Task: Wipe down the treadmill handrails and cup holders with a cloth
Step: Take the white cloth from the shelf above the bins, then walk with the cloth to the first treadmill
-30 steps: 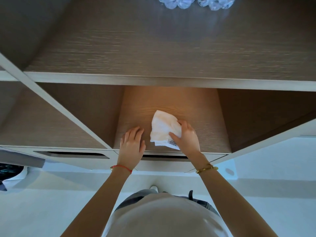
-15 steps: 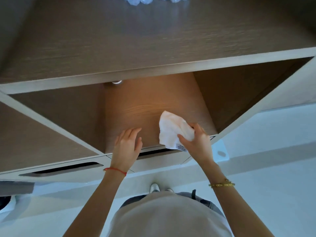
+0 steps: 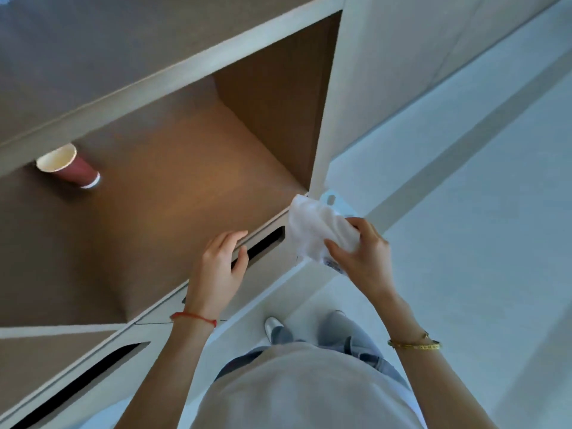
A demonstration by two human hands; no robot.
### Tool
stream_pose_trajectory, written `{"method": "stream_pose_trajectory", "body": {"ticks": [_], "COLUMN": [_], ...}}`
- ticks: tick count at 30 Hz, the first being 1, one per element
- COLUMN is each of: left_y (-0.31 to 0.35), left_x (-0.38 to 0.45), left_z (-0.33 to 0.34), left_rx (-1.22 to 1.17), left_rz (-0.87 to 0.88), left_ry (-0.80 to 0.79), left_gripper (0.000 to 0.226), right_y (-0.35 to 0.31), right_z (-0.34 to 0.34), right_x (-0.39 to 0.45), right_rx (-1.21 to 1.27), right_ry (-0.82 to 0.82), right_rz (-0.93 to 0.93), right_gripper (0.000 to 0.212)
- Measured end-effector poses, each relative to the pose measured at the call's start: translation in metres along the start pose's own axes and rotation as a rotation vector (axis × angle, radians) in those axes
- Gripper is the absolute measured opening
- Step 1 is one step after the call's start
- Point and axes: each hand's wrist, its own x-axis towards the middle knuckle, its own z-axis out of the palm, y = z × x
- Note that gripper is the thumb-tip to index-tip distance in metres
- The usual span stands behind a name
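We identify the location as a furnished interior, most likely a home or an office lounge. Supporting evidence: a built-in shelving unit (image 3: pixel 173 187) with wood-grain panels, pale edge banding and warm lighting inside its open compartment; recessed slot handles (image 3: pixel 266 243) along the drawer fronts below; a red paper cup (image 3: pixel 69 167) standing on the shelf; and a smooth, pale floor (image 3: pixel 464 243). We cannot narrow the location further.

Wooden shelf (image 3: pixel 173 193): red paper cup (image 3: pixel 69 167) standing at back-left.
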Motion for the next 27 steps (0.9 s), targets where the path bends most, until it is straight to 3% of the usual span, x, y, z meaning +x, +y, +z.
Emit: {"method": "stream_pose_trajectory", "body": {"ticks": [10, 27], "left_y": [0.112, 0.395], "left_x": [0.033, 0.031], "left_z": [0.065, 0.271], "left_rx": [0.036, -0.041], "left_rz": [0.269, 0.582], "left_ry": [-0.149, -0.416], "left_gripper": [0.026, 0.023], "right_y": [0.080, 0.284], "right_z": [-0.104, -0.340], "right_x": [-0.053, -0.146], "right_rx": [0.054, -0.037], "right_ry": [0.235, 0.584], "right_rz": [0.209, 0.545], "right_gripper": [0.039, 0.043]}}
